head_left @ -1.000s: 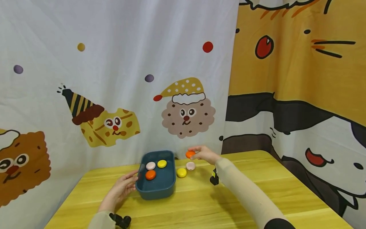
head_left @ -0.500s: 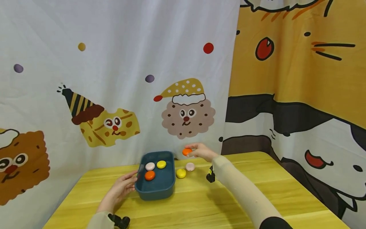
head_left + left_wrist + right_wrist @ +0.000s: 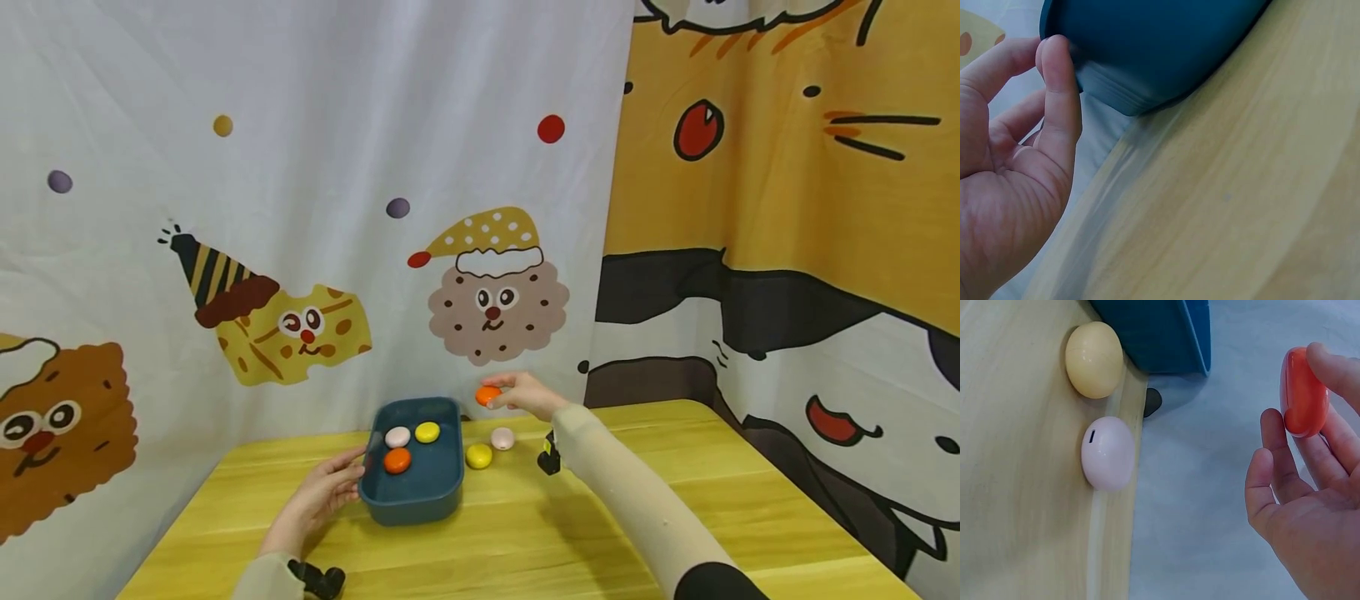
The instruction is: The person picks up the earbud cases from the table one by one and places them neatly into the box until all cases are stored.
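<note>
My right hand (image 3: 528,395) holds an orange rounded disc (image 3: 1307,394) between thumb and fingers, raised above the table's far edge, just right of the container. The disc is glossy and thick, like a smooth pebble. My left hand (image 3: 318,496) pinches the left rim of a dark blue rectangular container (image 3: 411,510), thumb against its outer wall. Inside it lie a pale pink disc (image 3: 397,437), a yellow disc (image 3: 427,432) and another orange disc (image 3: 397,460). Beside its right wall a yellow disc (image 3: 478,456) and a pale pink disc (image 3: 1109,453) with a small dark slot rest on the table.
The wooden table (image 3: 600,517) ends just behind the container, against a white printed curtain (image 3: 315,167). A yellow, black and white cartoon curtain (image 3: 780,183) hangs at the right. Black wrist mounts (image 3: 318,579) sit on both arms.
My right hand has moved left and slightly up with the orange disc, closer to the container. The left hand stays at the container's rim. The discs on the table have not moved.
</note>
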Demonstrator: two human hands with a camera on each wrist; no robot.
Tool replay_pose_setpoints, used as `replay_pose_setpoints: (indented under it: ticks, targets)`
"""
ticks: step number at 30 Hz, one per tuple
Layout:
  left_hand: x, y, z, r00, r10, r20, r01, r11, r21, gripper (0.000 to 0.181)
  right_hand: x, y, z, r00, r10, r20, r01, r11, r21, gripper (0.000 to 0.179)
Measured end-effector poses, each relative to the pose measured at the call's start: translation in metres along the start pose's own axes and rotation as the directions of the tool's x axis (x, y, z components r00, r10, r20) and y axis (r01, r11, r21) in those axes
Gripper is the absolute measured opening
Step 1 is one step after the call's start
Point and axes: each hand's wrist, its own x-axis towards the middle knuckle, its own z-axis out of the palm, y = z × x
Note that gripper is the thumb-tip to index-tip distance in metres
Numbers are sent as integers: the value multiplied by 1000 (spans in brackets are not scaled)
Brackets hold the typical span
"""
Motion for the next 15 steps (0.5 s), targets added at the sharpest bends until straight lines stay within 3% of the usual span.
replay_pose_setpoints:
  ticks: [15]
  targets:
    - [1, 0, 3, 1000, 6, -30, -6, 1000, -2, 66, 8, -11, 8, 999, -29, 33, 29, 1000, -2, 55]
